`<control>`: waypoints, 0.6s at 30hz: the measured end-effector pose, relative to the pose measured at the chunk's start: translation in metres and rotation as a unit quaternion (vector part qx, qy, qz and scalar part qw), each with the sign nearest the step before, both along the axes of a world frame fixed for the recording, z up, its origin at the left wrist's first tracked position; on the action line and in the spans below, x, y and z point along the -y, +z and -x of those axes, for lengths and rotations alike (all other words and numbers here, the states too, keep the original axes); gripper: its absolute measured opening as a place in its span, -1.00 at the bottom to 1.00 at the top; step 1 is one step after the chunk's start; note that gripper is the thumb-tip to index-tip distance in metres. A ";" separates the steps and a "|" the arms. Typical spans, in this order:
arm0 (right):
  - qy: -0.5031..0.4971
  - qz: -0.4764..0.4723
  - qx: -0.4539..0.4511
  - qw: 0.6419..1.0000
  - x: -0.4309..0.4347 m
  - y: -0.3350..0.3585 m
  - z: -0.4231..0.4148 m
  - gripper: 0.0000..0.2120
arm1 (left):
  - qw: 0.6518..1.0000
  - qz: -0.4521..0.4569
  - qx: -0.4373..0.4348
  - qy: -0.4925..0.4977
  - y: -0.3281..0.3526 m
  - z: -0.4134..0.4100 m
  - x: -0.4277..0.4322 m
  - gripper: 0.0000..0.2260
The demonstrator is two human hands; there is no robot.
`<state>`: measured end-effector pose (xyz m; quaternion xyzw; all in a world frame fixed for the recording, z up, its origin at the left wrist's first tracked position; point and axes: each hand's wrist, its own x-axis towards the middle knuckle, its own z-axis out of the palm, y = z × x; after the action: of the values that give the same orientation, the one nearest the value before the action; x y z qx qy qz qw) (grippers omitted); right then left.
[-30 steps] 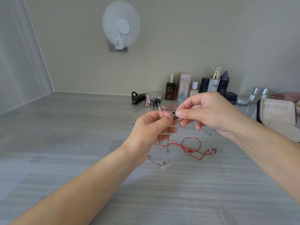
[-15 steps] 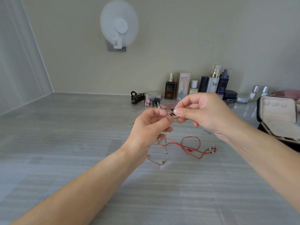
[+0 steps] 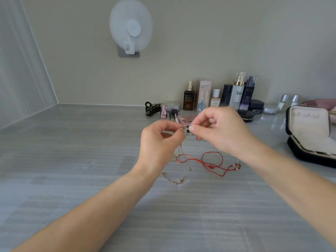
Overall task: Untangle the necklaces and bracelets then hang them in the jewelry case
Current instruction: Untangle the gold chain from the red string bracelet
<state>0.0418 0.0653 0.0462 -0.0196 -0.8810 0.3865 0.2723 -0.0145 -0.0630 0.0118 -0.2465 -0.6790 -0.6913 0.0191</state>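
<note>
My left hand (image 3: 160,142) and my right hand (image 3: 220,131) are raised over the grey table, fingertips almost meeting. Each pinches a thin chain with a small dark bead (image 3: 187,131) between them. The chain hangs down from my left hand to a gold chain (image 3: 172,180) lying on the table. A red cord bracelet (image 3: 212,161) lies looped on the table below my right hand. A silver chain (image 3: 197,140) lies behind the hands. The open jewelry case (image 3: 309,133), black with a cream lining, stands at the right edge.
Cosmetic bottles (image 3: 236,93), a tall box and jars line the back wall. A black hair claw (image 3: 151,108), a pink palette (image 3: 185,118) and brushes lie in front of them. A white round fan (image 3: 131,28) hangs on the wall.
Both hands have stayed together and lifted slightly, and the fingers have shifted on the thin chain. The red cord and the gold chain lie as before.
</note>
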 end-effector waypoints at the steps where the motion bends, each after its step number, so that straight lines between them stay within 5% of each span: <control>1: -0.002 -0.005 -0.003 1.000 0.000 -0.001 0.000 -0.85 | 1.000 0.009 0.006 -0.005 0.000 0.000 0.000 -0.88; 18: 0.034 0.026 -0.002 0.999 -0.014 0.006 -0.007 -0.84 | 0.992 0.027 0.104 -0.066 -0.002 0.004 0.001 -0.93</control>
<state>0.0487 0.0794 0.0523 0.0040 -0.8702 0.4185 0.2599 -0.0190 -0.0640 0.0097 -0.2179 -0.6780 -0.6943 -0.1040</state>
